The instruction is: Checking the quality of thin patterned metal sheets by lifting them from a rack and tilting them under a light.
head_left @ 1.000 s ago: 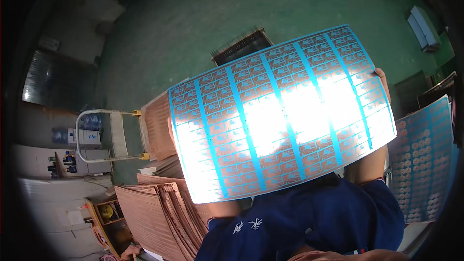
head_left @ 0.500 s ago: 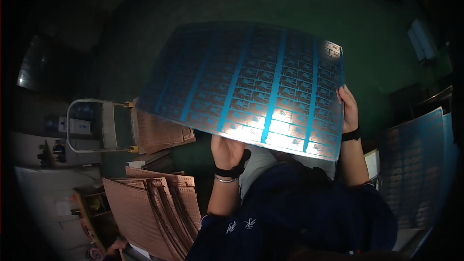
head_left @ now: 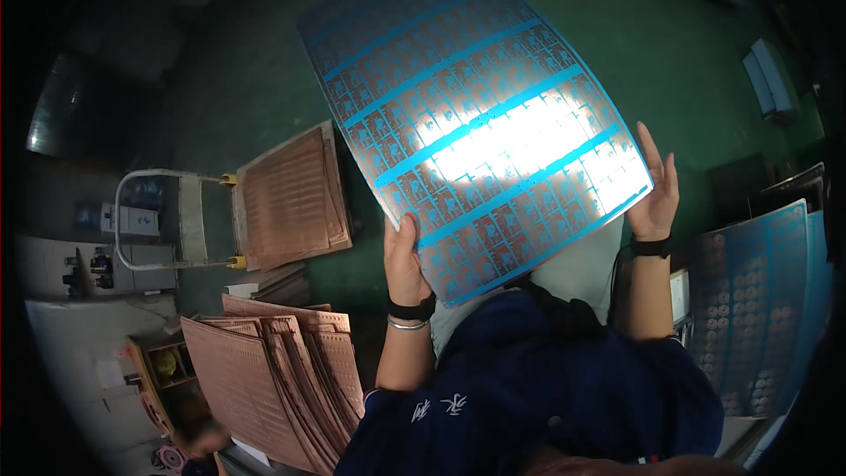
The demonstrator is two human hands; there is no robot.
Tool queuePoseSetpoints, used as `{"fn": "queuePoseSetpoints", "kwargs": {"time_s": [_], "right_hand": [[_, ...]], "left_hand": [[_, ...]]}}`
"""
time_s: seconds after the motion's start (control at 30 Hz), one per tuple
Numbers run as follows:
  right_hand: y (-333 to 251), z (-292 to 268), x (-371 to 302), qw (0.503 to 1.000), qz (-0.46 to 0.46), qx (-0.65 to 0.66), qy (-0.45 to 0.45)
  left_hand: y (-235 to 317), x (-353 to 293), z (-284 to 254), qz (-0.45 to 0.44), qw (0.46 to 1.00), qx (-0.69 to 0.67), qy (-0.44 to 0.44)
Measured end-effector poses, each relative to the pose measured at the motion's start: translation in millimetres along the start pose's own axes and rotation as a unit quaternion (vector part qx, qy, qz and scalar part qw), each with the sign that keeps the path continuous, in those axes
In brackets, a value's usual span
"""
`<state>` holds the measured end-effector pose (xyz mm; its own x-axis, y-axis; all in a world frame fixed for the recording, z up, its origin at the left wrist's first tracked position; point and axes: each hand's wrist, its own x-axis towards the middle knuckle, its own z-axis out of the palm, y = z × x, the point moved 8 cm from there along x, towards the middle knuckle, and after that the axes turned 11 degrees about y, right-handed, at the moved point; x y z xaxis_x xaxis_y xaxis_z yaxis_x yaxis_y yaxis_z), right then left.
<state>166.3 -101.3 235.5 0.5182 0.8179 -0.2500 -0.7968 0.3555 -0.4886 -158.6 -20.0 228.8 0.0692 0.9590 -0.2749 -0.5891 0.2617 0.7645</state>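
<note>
I hold up a large thin circuit board panel (head_left: pixel 493 115), copper-coloured with blue stripes and rows of small repeated patterns. It is tilted, and a bright glare covers its middle and right part. My left hand (head_left: pixel 407 269) grips its lower left edge, thumb on the upper face and the other fingers hidden beneath. By the panel's right corner is my right hand (head_left: pixel 654 203), its fingers stretched and apart. The corner appears to rest against that palm. Both wrists wear dark bands.
At lower left, several copper panels (head_left: pixel 256 388) stand leaning together. More copper panels (head_left: pixel 286 203) lie on a hand trolley (head_left: pixel 192 220) to the left. Blue patterned panels (head_left: pixel 749 308) stand at right. A person's blurred hand (head_left: pixel 207 436) shows at lower left.
The panel has turned, its blue stripes now running across it at a slant and its far end higher. My left thumb has come onto its face; my right fingers have spread off its edge.
</note>
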Motion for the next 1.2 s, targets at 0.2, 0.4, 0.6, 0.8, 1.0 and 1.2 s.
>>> {"fn": "queuePoseSetpoints", "kwargs": {"time_s": [0.2, 0.4, 0.6, 0.8, 1.0, 1.2], "right_hand": [[-12.3, -12.2, -0.7, 0.958, -0.005, -0.280, -0.052], [9.1, -0.2, -6.4, 0.936, -0.003, -0.340, -0.086], [8.2, 8.6, -10.5, 0.921, -0.019, -0.375, -0.104], [6.9, 5.5, -10.7, 0.913, -0.030, -0.394, -0.102], [10.1, -3.2, -7.1, 0.925, -0.011, -0.367, -0.094], [20.0, -6.9, 1.4, 0.967, 0.066, -0.234, -0.072]], "left_hand": [[9.5, 2.6, -20.7, 0.040, 0.997, 0.071, 0.010], [14.0, 4.0, -32.5, 0.038, 0.991, 0.129, 0.029], [11.3, 3.0, -47.0, 0.018, 0.990, 0.136, 0.030], [9.2, 2.8, -41.8, 0.015, 0.991, 0.132, 0.007], [13.0, 5.4, -43.4, 0.030, 0.989, 0.141, -0.013], [20.0, -1.1, -28.6, 0.043, 0.985, 0.169, 0.003]]}}
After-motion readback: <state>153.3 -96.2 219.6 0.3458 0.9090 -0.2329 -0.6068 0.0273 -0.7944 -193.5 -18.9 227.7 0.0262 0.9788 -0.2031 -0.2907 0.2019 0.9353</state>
